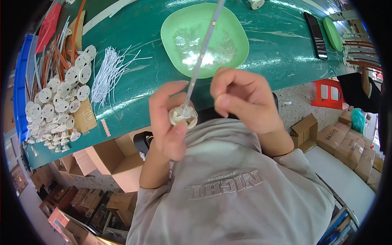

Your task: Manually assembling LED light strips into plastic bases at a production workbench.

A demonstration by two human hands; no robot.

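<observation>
My left hand (162, 122) grips a round white plastic base (177, 117) between thumb and fingers, close in front of my shirt. From the base a narrow pale strip (200, 57) with small yellowish spots rises, passing in front of a light green bowl (173, 28). Thin white strands show at the strip's lower end. To the right of the base, apart from it, my right hand (251, 100) is raised with thumb and index finger pinched together. Whatever may be between those fingertips is hidden or too small to make out.
On the green table (277, 45), a bundle of white ties (108, 77) lies left of the bowl. Farther left are many similar round bases (61, 90) with strips, on cardboard. A black phone (314, 36) lies at right. Open cardboard boxes (116, 157) stand below the table edge.
</observation>
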